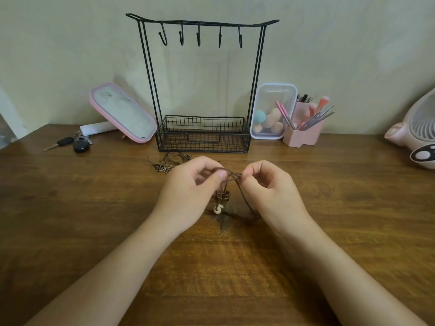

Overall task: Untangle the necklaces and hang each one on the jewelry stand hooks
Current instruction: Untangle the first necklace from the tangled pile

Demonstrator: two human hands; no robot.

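Left hand point(190, 191) and right hand point(270, 191) sit close together over the bench point(94, 208), each pinching the brown cord of a necklace point(231, 176) between thumb and curled fingers. Its pendants point(221, 208) dangle between the wrists. A second tangle point(168, 162) lies on the wood behind the left hand, just before the stand point(204, 137) at the wall, whose five hooks point(199, 38) line the top bar.

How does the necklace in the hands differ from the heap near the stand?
The held necklace is pinched by the left hand and right hand, pendants hanging; the necklace heap lies untouched on the table. The held necklace shows a pale pendant; the heap shows metal charms. Both have brown cords.
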